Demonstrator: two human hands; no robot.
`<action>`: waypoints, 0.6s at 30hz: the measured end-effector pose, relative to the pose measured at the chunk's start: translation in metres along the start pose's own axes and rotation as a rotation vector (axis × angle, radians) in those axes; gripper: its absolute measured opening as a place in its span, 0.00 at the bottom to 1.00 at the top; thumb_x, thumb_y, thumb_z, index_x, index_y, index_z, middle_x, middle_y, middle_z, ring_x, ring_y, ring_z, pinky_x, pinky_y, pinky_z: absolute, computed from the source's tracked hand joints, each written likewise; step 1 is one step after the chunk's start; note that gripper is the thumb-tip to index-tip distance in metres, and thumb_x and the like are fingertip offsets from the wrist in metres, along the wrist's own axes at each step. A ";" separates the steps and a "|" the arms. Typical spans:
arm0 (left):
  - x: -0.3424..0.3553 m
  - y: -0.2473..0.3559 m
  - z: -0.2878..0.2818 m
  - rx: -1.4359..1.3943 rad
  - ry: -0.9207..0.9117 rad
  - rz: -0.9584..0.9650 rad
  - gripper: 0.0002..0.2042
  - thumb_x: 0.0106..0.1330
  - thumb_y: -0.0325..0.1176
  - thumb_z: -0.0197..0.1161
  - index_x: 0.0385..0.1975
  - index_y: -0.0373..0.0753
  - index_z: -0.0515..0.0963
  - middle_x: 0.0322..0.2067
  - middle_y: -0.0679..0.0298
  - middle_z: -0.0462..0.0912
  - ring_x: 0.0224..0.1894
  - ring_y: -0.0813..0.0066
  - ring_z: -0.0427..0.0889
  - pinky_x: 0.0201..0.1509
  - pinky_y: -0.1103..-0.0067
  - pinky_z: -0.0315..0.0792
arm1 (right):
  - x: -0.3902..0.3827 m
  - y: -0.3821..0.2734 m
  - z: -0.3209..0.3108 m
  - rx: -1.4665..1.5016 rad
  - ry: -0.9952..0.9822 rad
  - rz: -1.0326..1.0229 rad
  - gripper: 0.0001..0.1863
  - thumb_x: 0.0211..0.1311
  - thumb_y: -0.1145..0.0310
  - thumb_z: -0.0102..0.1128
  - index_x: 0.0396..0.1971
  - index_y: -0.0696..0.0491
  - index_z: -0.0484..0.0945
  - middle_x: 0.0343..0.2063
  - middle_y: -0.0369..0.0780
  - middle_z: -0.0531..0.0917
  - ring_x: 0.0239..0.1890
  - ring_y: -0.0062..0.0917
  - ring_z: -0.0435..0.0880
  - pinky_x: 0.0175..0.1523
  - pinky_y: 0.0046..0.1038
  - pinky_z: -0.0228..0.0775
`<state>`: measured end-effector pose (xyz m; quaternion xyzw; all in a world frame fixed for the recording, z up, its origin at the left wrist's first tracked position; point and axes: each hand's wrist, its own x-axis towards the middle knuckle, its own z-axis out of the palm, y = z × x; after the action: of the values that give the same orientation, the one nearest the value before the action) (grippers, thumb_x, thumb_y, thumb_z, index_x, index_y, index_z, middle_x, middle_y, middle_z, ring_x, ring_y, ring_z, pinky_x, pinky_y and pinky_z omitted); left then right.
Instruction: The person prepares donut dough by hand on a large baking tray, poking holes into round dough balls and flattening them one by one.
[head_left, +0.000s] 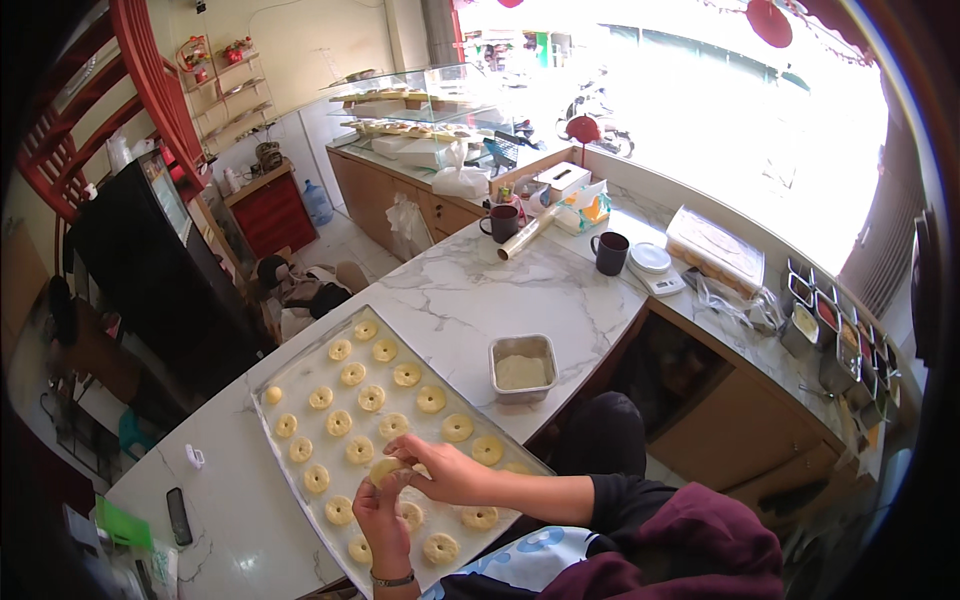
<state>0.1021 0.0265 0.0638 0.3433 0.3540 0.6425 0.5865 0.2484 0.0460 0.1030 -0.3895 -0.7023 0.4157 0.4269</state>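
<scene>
My left hand (pixel 385 515) and my right hand (pixel 445 472) meet over a large metal tray (pixel 305 372). Between their fingers and thumbs is a pale yellow piece of dough (pixel 383 468), partly hidden by the fingers. Rows of dough rings (pixel 371 398) with small centre holes cover the tray, some of them hidden under my hands and forearms. At the tray's left corner sits a round dough ball (pixel 273 396) with no hole visible. A square metal pan (pixel 523 396) with pale flour-like powder in it stands right of the tray.
Two dark mugs (pixel 610 254), a roll of film (pixel 530 232) and a white kitchen scale (pixel 655 268) stand farther back on the marble counter (pixel 440 290). Topping containers (pixel 803 325) line the right side. A phone (pixel 179 516) lies left of the tray. Another person (pixel 310 285) is beyond the counter.
</scene>
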 end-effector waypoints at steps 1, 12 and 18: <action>0.000 0.002 0.000 0.043 0.009 0.020 0.11 0.59 0.21 0.59 0.42 0.29 0.71 0.39 0.59 0.78 0.43 0.76 0.77 0.48 0.83 0.71 | 0.001 -0.002 -0.003 -0.052 0.005 -0.047 0.12 0.54 0.76 0.54 0.39 0.58 0.70 0.37 0.48 0.78 0.41 0.43 0.78 0.44 0.34 0.71; 0.003 0.001 -0.008 -0.157 0.087 0.105 0.13 0.55 0.18 0.61 0.42 0.29 0.73 0.38 0.58 0.79 0.40 0.73 0.79 0.47 0.80 0.74 | 0.015 -0.008 -0.016 0.025 -0.082 -0.073 0.15 0.51 0.77 0.57 0.42 0.55 0.77 0.37 0.44 0.79 0.39 0.36 0.79 0.44 0.30 0.72; 0.001 0.011 -0.010 -0.087 0.118 0.038 0.11 0.55 0.18 0.62 0.39 0.28 0.76 0.34 0.57 0.81 0.36 0.73 0.81 0.42 0.81 0.76 | 0.011 -0.004 -0.013 0.027 -0.115 -0.096 0.15 0.51 0.75 0.60 0.41 0.54 0.78 0.35 0.42 0.80 0.39 0.30 0.80 0.41 0.26 0.73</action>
<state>0.0878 0.0268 0.0679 0.2856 0.3532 0.6874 0.5668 0.2555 0.0581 0.1133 -0.3254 -0.7378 0.4257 0.4105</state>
